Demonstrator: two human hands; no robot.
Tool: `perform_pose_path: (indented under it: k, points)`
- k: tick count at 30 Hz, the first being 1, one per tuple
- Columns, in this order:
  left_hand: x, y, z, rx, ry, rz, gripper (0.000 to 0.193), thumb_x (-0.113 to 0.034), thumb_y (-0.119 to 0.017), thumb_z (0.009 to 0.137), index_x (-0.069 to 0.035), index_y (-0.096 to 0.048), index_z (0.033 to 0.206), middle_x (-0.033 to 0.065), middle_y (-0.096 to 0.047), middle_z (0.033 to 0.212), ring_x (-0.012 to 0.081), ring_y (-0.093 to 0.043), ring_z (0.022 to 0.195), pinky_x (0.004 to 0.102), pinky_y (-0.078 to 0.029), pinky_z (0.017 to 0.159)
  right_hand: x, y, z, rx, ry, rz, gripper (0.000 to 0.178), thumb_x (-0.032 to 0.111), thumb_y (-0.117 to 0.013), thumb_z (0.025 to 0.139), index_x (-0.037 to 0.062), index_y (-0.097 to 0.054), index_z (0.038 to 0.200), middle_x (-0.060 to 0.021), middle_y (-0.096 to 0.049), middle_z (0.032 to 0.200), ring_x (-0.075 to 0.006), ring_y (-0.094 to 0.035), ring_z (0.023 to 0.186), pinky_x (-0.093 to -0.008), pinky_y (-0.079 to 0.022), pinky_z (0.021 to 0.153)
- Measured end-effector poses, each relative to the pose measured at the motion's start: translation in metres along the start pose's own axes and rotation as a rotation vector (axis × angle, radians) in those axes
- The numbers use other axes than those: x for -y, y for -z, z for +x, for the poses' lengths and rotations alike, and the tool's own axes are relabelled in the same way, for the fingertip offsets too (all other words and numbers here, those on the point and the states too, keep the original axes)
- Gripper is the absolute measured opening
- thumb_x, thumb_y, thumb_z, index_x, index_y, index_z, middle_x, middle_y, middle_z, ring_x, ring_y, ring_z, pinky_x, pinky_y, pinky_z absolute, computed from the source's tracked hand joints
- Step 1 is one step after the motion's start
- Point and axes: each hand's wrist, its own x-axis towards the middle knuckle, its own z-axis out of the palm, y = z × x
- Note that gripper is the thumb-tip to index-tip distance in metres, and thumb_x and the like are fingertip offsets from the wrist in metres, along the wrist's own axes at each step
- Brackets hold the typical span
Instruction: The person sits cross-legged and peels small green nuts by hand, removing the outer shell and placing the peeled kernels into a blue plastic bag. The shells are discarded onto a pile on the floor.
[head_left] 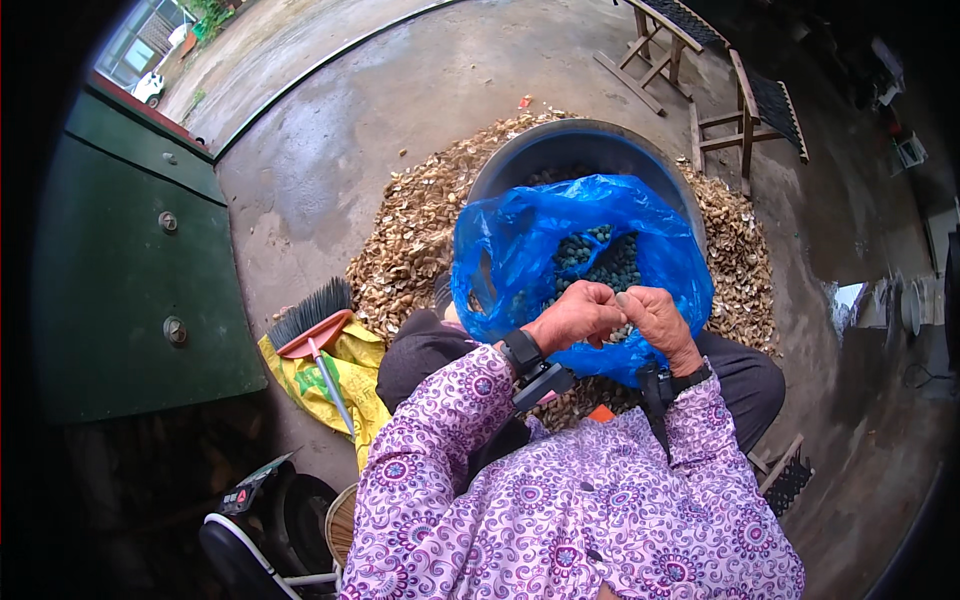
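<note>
My left hand and my right hand meet fingertip to fingertip over a blue plastic bag resting on my lap. Between the fingertips of both hands sits a small pale shell or seed, too small to name. The bag is open and holds many small dark green seeds. Both wrists carry black straps. My sleeves are purple with a floral print.
Behind the bag stands a big blue-grey basin, ringed by a heap of tan husks on the concrete floor. A broom and yellow sack lie at left beside a green door. Wooden stools stand beyond.
</note>
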Motion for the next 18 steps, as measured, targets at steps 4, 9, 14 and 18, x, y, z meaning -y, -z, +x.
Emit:
perform_pose_path:
  k: [4,9,14,18]
  points:
    - [0.0,-0.001,0.002,0.024,-0.019,-0.089,0.019,-0.018,-0.06,0.074,-0.001,-0.052,0.07,0.0047,-0.051,0.059,0.0124,-0.049,0.05,0.0255,-0.041,0.047,-0.006,0.003,-0.001,-0.04,0.011,0.148,0.031,0.027,-0.05,0.086,0.0011,-0.057,0.069,0.0007,-0.052,0.066,-0.0061,-0.045,0.061,-0.0227,-0.037,0.055]
    - [0.003,-0.001,0.004,0.024,-0.006,-0.111,0.022,-0.021,-0.06,0.074,-0.002,-0.051,0.068,0.0033,-0.048,0.057,0.0123,-0.047,0.049,0.0261,-0.041,0.046,-0.003,0.003,0.0,0.022,-0.014,0.193,0.034,0.03,-0.049,0.087,0.0004,-0.057,0.072,-0.0005,-0.054,0.069,-0.0082,-0.047,0.064,-0.024,-0.039,0.058]
    - [-0.001,-0.006,-0.004,-0.021,-0.033,-0.157,0.022,-0.021,-0.06,0.074,-0.002,-0.051,0.068,0.0032,-0.046,0.057,0.0124,-0.048,0.051,0.0262,-0.041,0.046,0.004,-0.001,-0.001,-0.018,0.023,0.075,0.032,0.025,-0.049,0.087,0.0004,-0.054,0.068,0.0008,-0.051,0.064,-0.0069,-0.045,0.061,-0.0238,-0.037,0.056]
    - [0.004,-0.003,-0.004,0.0,-0.082,-0.206,0.022,-0.021,-0.059,0.077,-0.001,-0.052,0.072,0.0042,-0.048,0.06,0.0129,-0.05,0.054,0.0261,-0.042,0.047,0.001,-0.005,-0.001,-0.043,0.029,0.145,0.032,0.024,-0.048,0.087,0.0004,-0.052,0.067,0.001,-0.049,0.061,-0.0064,-0.043,0.059,-0.0227,-0.036,0.053]
